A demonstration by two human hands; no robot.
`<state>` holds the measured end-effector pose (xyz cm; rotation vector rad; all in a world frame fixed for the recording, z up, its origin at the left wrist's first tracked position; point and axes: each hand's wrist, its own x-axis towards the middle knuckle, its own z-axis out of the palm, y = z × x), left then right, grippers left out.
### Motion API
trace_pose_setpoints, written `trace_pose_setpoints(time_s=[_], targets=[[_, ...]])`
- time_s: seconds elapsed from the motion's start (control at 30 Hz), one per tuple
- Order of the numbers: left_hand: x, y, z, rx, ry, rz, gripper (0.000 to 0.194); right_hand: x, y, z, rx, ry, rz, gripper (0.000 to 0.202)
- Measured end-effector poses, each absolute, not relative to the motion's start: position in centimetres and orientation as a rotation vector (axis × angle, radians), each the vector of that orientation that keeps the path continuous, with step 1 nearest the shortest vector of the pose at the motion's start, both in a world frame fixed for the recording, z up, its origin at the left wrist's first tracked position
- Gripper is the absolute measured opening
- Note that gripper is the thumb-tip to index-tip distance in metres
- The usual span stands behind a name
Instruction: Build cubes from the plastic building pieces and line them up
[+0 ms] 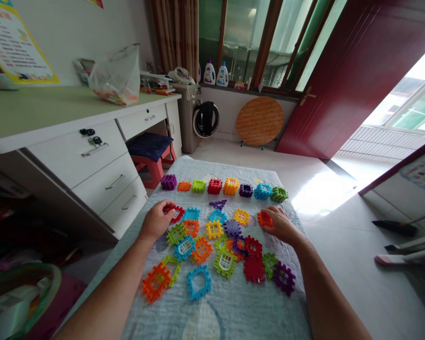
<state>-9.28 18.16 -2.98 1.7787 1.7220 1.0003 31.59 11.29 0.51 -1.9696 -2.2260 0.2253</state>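
My left hand [157,219] is closed on the edge of a red window tile [177,214], a plastic building piece with toothed edges. An orange-red tile [265,219] is pinched in my right hand [279,225], at the right of the cloth. Between and below my hands lie several loose tiles, among them a blue one [191,214], a yellow one [214,230], a lavender one [233,228] and a dark red one [254,269]. Beyond them runs a row of colour-sorted stacks, with a purple stack [168,182] at the left and a green stack [279,194] at the right.
A pale blue cloth [163,321] covers the table. On the left stand a white desk [92,165] with drawers and a red stool [156,170] with a dark cushion. A washing machine [189,118], a round wooden tabletop [260,121] and a red door [333,80] are farther back.
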Motion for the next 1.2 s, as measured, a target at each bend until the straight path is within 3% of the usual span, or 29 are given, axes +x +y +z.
trace_pose_setpoints(time_s=[0.3, 0.5, 0.8, 1.2], targets=[[-9.5, 18.3, -3.5, 1.807, 1.716, 1.018, 0.021, 31.3, 12.5, 0.7, -2.038, -2.292, 0.186, 0.04], [-9.3, 18.1, -3.1, 1.818, 1.709, 1.05, 0.019, 30.7, 13.0, 1.9, -2.066, -2.381, 0.057, 0.024], [-9.1, 18.0, -2.7, 1.788, 1.721, 1.035, 0.019, 19.7, 18.3, 7.5, -1.562, -2.405, 0.015, 0.041], [-9.0, 18.0, -3.0, 1.839, 1.745, 1.048, 0.017, 5.8, 28.5, 4.5, -1.629, -2.583, 0.066, 0.053]])
